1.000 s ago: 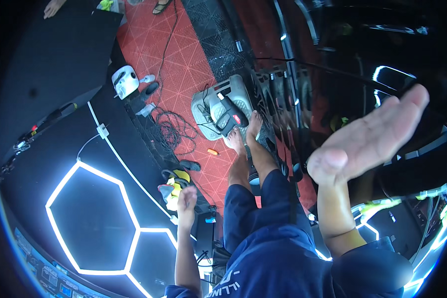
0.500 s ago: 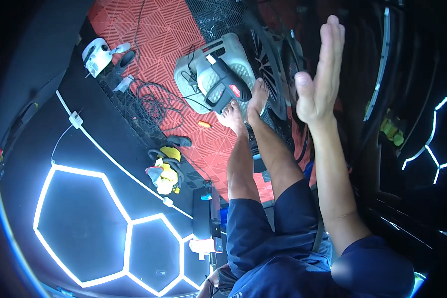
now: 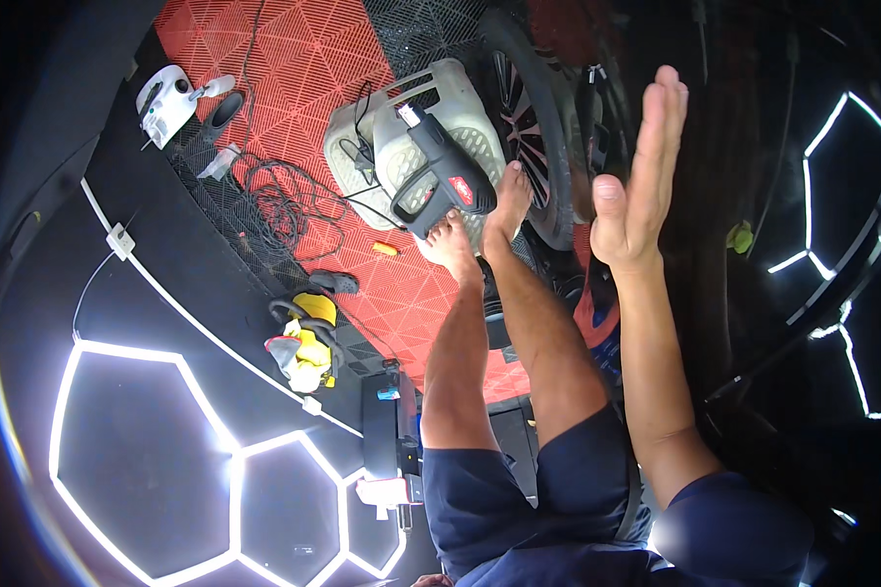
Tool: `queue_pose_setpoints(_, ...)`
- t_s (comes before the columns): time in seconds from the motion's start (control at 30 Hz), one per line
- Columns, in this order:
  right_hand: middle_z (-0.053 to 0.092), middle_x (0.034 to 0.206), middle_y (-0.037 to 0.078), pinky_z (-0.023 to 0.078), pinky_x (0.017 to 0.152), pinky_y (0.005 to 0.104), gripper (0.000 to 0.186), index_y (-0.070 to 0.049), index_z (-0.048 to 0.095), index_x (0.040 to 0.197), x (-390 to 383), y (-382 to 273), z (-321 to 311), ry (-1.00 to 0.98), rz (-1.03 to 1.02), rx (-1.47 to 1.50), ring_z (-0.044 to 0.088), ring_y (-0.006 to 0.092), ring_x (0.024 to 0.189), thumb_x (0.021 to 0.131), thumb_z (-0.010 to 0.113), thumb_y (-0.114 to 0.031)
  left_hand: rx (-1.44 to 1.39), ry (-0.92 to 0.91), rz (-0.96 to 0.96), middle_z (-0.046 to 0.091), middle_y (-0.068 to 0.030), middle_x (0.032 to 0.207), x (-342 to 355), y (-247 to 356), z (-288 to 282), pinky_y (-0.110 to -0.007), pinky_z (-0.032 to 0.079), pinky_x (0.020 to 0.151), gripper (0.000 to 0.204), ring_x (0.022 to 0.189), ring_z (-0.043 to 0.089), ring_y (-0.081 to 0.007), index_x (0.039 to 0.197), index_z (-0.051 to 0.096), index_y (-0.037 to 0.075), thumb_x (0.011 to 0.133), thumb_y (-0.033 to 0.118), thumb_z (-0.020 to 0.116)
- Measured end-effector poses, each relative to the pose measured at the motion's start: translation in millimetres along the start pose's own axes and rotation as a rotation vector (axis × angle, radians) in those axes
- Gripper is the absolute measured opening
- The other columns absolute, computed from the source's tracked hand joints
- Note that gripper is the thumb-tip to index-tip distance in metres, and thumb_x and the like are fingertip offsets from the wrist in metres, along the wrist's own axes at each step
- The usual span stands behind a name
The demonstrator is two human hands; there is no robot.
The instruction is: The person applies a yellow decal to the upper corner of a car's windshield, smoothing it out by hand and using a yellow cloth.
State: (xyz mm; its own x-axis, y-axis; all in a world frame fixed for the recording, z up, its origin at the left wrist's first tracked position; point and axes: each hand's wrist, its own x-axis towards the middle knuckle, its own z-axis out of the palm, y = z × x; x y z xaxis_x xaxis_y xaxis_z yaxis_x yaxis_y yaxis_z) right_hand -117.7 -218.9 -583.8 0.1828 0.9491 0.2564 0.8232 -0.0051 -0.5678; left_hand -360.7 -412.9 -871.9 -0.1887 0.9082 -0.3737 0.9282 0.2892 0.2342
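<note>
The person's right hand [image 3: 639, 196] is raised with its fingers straight and side by side, the thumb standing a little apart, in front of a glossy black panel [image 3: 729, 196] that fills the right side; whether skin meets panel cannot be told. Of the left hand at most a scrap of skin shows at the bottom edge, so its state cannot be told.

Just left of the raised hand stands a wheel [image 3: 553, 166] with a dark tyre. Beside the wheel is a pale grey stool [image 3: 487, 147], carrying a black power tool [image 3: 448, 164] with a red label (its handle lies right by the toes of the left foot [image 3: 452, 247]). The right foot [image 3: 507, 207] sits between tool and tyre.

A small orange object [image 3: 386, 249] lies near the stool, and farther left a loose black cable coil [image 3: 289, 210] spreads over the tiles, with a dark shoe [image 3: 335, 282] below it. A white appliance [image 3: 169, 106] stands beyond.

As for room, red floor [image 3: 294, 59] runs as a strip between coil and stool; the gap from stool to tyre is narrow. A dark wall with glowing hexagon lights [image 3: 235, 499] bounds the left.
</note>
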Motion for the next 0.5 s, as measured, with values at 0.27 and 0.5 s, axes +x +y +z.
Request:
queue_pose_setpoints(0.27, 0.03, 0.153, 0.026, 0.02, 0.116, 0.0511, 0.078, 0.007, 0.031, 0.147, -39.1, 17.9, 39.2, -0.03, 0.083, -0.029, 0.026, 0.0456, 0.142, 0.099, 0.037, -0.053, 0.176, 0.01, 0.109, 0.068, -0.0146, 0.095, -6.2, -9.6, 9.2, -0.042, 0.044, 0.088, 0.031, 0.097, 0.061, -0.0311, 0.094, 0.062, 0.004, 0.099, 0.029, 0.044)
queue_pose_setpoints(0.5, 0.033, 0.152, 0.026, 0.022, 0.115, 0.0512, 0.079, 0.008, 0.032, 0.146, -53.0, 30.0, 62.5, -0.05, 0.02, 0.037, 0.028, 0.045, 0.142, 0.098, 0.037, -0.055, -0.088, 0.124, 0.008, 0.067, -0.018, 0.097, 12.4, -17.1, -0.2, -0.045, 0.042, 0.091, 0.037, 0.1, 0.058, -0.0336, 0.088, 0.065, 0.001, 0.097, 0.033, 0.048)
